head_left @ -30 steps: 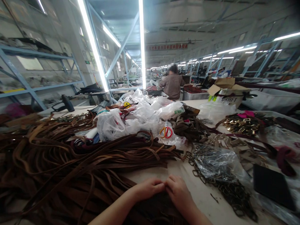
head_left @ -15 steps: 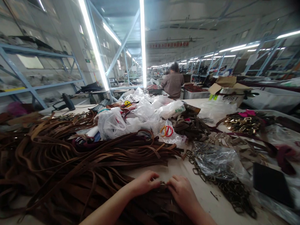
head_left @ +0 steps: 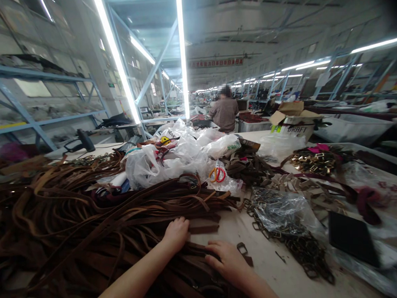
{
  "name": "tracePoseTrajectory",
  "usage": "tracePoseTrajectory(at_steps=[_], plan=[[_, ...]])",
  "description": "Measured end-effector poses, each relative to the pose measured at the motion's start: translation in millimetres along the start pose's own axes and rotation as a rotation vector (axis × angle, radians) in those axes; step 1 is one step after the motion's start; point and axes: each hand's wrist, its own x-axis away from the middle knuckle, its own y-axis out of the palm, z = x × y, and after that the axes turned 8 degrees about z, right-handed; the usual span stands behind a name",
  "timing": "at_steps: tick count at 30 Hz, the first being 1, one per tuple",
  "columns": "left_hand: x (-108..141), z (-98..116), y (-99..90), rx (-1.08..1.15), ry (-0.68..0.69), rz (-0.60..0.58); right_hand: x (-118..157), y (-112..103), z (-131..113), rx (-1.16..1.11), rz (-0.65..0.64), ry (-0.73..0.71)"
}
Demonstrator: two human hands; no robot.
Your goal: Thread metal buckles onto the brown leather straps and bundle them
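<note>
Brown leather straps [head_left: 90, 226] lie in a large, tangled heap across the left and front of the table. My left hand [head_left: 177, 232] is closed over them, its fingers curled on a brown strap [head_left: 204, 229] whose flat end sticks out to the right. Lower and to the right, my right hand [head_left: 225, 256] has its thumb and fingers apart, fingertips near the edge of the straps. A dark metal buckle [head_left: 242, 248] with a short strap piece lies on the pale table [head_left: 268, 268] just beyond my right hand.
White plastic bags [head_left: 185, 149] and scissors [head_left: 217, 173] lie behind the straps. Chained dark buckles [head_left: 306, 249] under clear plastic and a black flat object [head_left: 353, 239] are at the right. A cardboard box [head_left: 291, 119] stands farther back, and a person [head_left: 223, 113] faces away.
My left hand has moved left and up, away from my right hand, which has opened and shifted slightly left and down. The dark buckle now shows beside it. The view has shifted slightly.
</note>
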Motion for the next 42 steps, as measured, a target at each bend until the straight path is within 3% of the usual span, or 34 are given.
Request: tracePoseTrajectory(at_steps=[7,15,19,22,25,29,33,36,38,42], plan=[[-1.1,7.6,-0.2,0.131,0.033,-0.077,-1.7,2.1,4.0,-0.036,0.015,0.004],[7.2,46.6,-18.3,0.377,0.130,-0.066,4.3,-6.9,1.4,-0.047,0.077,-0.015],[8.8,51.7,-26.5,0.510,0.147,-0.061,8.4,-28.7,34.5,0.219,0.271,0.209],[7.1,56.1,-25.8,0.524,0.117,-0.061,4.1,-49.3,69.4,0.436,0.329,0.392],[6.6,62.7,-21.8,0.562,0.108,-0.059,-7.6,-60.3,93.4,0.489,0.340,0.493],[8.5,64.7,-21.5,0.652,0.091,-0.069,-22.6,-63.2,100.4,0.446,0.336,0.552],[8.5,58.1,-28.9,0.772,0.036,-0.030,-20.2,-64.3,86.9,0.261,0.316,0.466],[5.4,52.8,-33.7,0.913,-0.025,0.011,-10.3,-59.1,63.6,0.056,0.292,0.364],[3.2,49.9,-35.1,0.992,-0.077,0.049,-4.6,-52.5,44.2,-0.300,0.278,0.362],[3.1,44.7,-37.2,1.094,-0.188,0.118,0.2,-39.8,13.1,-1.329,0.249,0.528]])
